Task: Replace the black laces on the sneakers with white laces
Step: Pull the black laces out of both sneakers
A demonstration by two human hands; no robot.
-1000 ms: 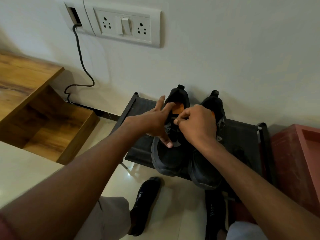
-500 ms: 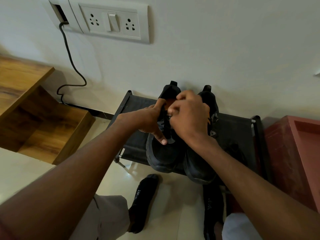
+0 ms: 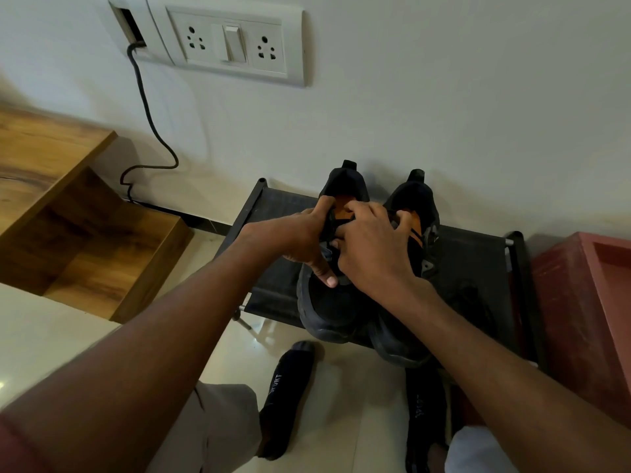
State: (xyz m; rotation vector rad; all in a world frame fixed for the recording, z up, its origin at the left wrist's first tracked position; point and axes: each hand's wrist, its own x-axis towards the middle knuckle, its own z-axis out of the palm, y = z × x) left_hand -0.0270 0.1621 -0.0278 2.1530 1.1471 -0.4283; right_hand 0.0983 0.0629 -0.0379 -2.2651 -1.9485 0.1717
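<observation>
Two black sneakers with orange lining stand side by side on a low black rack (image 3: 471,254) against the wall, toes toward me. Both my hands are on the left sneaker (image 3: 327,312). My left hand (image 3: 297,240) grips its left side, thumb down over the lace area, a finger hooked at the collar. My right hand (image 3: 372,247) curls over the tongue and pinches the black lace (image 3: 328,249), mostly hidden under the fingers. The right sneaker (image 3: 406,339) sits untouched beside it. No white laces are in view.
A wooden stepped shelf (image 3: 68,220) stands at the left. A reddish box (image 3: 587,312) borders the rack on the right. A socket plate (image 3: 235,42) and a hanging cable (image 3: 146,107) are on the wall. My socked feet (image 3: 286,397) rest on the pale tiled floor.
My right hand has shifted up over the tongue of the left sneaker and my left hand's fingers have closed onto the shoe's collar; the camera view has shifted slightly.
</observation>
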